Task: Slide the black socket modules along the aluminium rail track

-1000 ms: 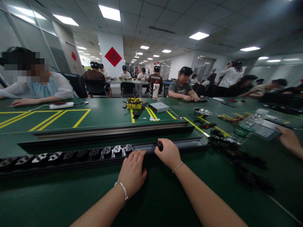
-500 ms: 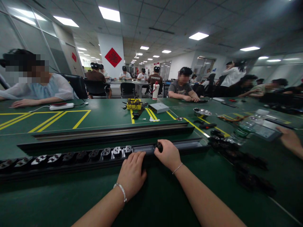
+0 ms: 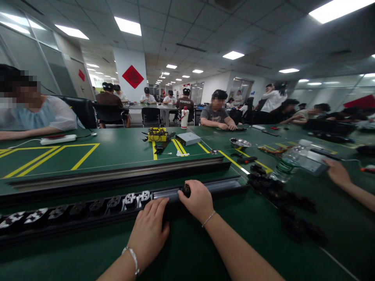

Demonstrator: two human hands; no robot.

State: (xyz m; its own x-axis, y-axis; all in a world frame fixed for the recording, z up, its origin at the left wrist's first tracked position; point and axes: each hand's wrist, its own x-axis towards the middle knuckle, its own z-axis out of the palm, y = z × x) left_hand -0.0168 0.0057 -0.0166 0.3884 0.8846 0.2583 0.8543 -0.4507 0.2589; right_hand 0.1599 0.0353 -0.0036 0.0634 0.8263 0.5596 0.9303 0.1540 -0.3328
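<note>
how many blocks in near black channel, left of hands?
8 visible black blocks with silvery or dark lobed tops, in one row along the long black channel, from the frame's left edge to the left hand. More may lie beyond that edge.

Your L hand (image 3: 150, 228) rests on the near edge of the black channel (image 3: 224, 186), fingers loosely curved, by the R end of a row of modules (image 3: 95, 204). Your R hand (image 3: 198, 200) grips a small dark piece (image 3: 186, 190) over the bare stretch; can't tell if it touches. Behind, a long rail (image 3: 117, 174) lies approx. parallel on the green tabletop (image 3: 187, 253). To R: dark parts (image 3: 274, 192), a bottle (image 3: 283, 167) w/ green label, plus co-worker's hand (image 3: 337, 172) nr a grey device (image 3: 315, 166).
</note>
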